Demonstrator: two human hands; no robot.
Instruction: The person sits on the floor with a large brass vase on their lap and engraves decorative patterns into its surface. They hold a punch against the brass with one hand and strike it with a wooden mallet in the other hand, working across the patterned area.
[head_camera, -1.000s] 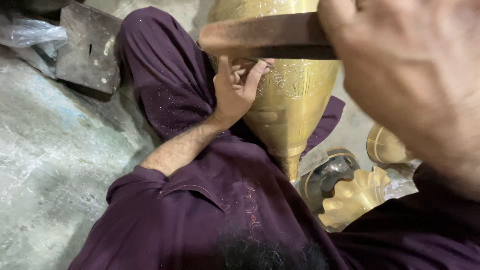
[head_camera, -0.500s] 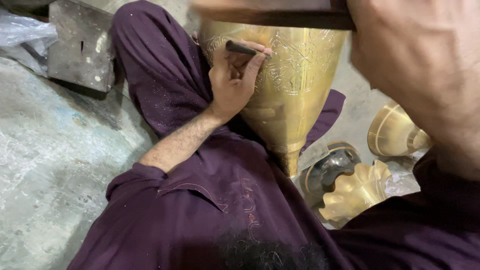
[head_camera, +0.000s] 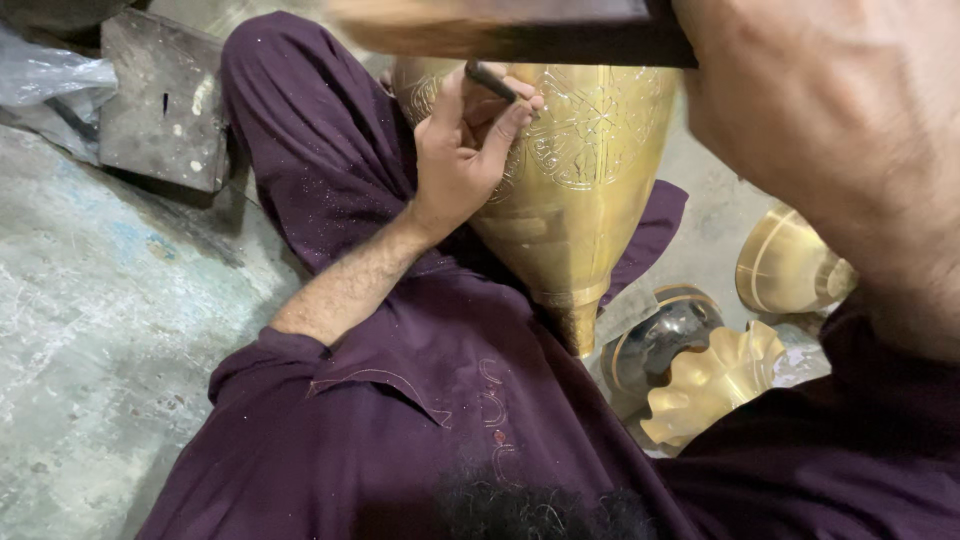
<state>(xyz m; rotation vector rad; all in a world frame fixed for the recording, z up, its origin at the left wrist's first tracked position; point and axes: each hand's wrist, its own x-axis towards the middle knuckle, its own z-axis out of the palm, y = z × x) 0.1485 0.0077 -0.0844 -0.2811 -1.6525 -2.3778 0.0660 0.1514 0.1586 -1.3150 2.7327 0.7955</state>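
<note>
Left hand (head_camera: 465, 150) pinches a thin dark chisel (head_camera: 490, 80) against the engraved brass vase (head_camera: 580, 190); right hand (head_camera: 800, 110) grips a wooden mallet (head_camera: 520, 30) right above it.

Blurred wooden tool (head_camera: 500, 25) and right hand (head_camera: 830, 110) cut off at top edge.

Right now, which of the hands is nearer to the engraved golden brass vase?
Left. The left hand rests on the engraved golden brass vase; the right hand is raised above it.
</note>
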